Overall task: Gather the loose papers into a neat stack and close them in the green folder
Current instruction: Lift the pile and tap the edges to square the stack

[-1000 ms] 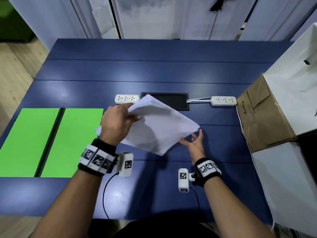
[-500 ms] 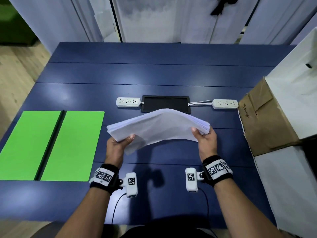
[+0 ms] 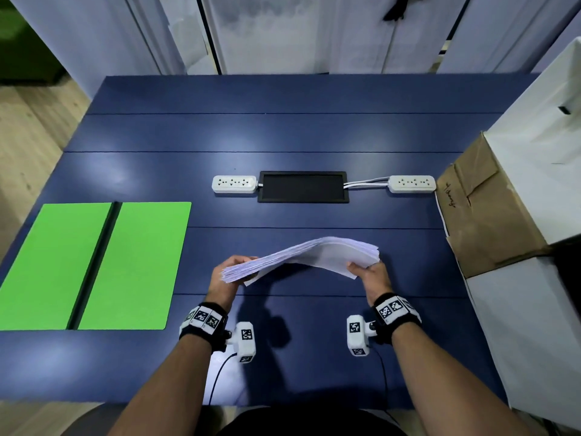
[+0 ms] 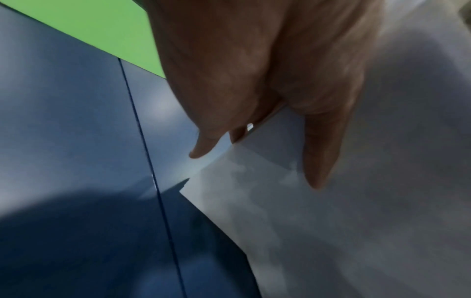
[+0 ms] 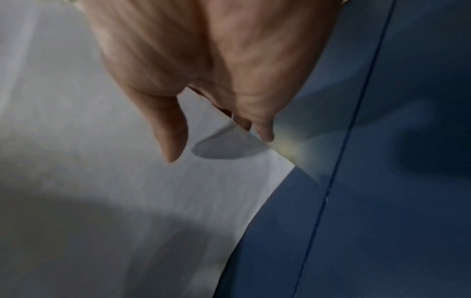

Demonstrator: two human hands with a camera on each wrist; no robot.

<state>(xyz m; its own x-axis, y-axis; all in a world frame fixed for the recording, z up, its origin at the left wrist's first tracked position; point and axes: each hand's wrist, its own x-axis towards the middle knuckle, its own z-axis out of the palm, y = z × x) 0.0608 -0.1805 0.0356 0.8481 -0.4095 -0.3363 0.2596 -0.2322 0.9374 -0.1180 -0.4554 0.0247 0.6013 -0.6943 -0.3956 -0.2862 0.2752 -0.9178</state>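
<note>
One stack of papers (image 3: 301, 258) is held up off the blue counter (image 3: 283, 133) by two hands, one at each short end. The left hand (image 3: 224, 276) grips the left end, thumb on the underside and fingers (image 4: 321, 153) curled round the edge; the right hand (image 3: 371, 275) grips the right end the same way, thumb below and fingers (image 5: 262, 129) wrapped over the edge. The stack bows upward in the middle and its left end sits lower than the right; the sheets are fanned slightly at the left edge, so the stack is not yet square. How many sheets there are cannot be counted — they are too thin and close. One green folder (image 3: 91, 265) lies open and flat on the counter well to the left of the papers, its two green leaves parted by one dark spine; nothing lies on it. In the left wrist view a corner of the folder (image 4: 102, 30) shows beyond the hand, apart from the papers (image 4: 356, 221). In the right wrist view the papers (image 5: 102, 181) fill the left side, with bare counter (image 5: 382, 221) to the right. Farther back on the counter are two white power strips — one (image 3: 234, 184) left and one (image 3: 412, 183) right of a single black panel (image 3: 303, 187) set into the top, with white cables running from the right strip to the panel. At the right edge stands one brown cardboard box (image 3: 490, 209) against white boards (image 3: 534, 127). Each wrist carries one band with black-and-white markers and one small white camera.
</note>
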